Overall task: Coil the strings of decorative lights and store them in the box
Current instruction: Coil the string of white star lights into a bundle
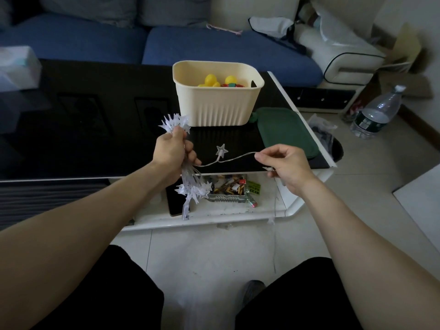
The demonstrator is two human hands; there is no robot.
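My left hand (173, 151) is closed around a coiled bundle of clear star lights (193, 186); stars stick out above the fist and hang in loops below it. A thin wire with one star (221, 150) on it runs from the bundle to my right hand (284, 164), which pinches the wire between thumb and fingers. The rest of the wire drops from that hand toward the floor. The cream ribbed box (215, 108) stands on the black table behind my hands, with yellow and red lights (220, 81) inside.
A green lid (287, 132) lies to the right of the box on the black table (95, 129). Below it a white shelf holds a glass tray of small items (229, 188). A water bottle (376, 113) stands on the floor at right. A blue sofa runs behind the table.
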